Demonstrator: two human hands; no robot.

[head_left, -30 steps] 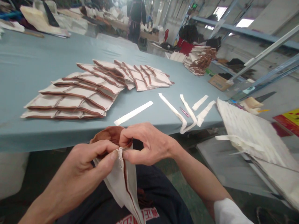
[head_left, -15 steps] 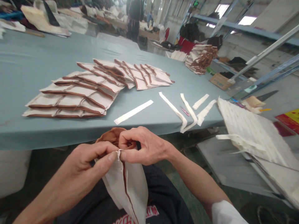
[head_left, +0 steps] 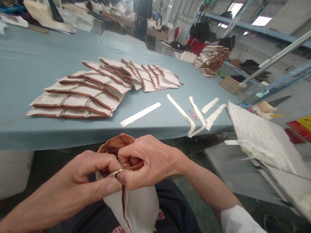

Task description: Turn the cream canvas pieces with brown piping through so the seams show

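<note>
Over my lap I hold a cream fabric pouch (head_left: 136, 207) with a brown seam and a brown lining that shows at its open mouth. My left hand (head_left: 82, 181) pinches the pouch's top edge between thumb and fingers. My right hand (head_left: 145, 161) is closed on the same edge from the other side, its fingers curled into the brown opening. The two thumbs meet at the seam. The pouch hangs down between my wrists.
A blue-grey table (head_left: 36, 55) carries a fanned row of finished cream pouches with brown trim (head_left: 97, 87) and several loose white strips (head_left: 141, 114). A cream fabric stack (head_left: 262, 139) lies to the right. Another pile (head_left: 210, 60) and a standing person (head_left: 142, 16) are at the back.
Both hands have dropped slightly and closed tighter on the pouch's mouth. The brown lining now bulges out more, and the pouch body looks rounder below the hands.
</note>
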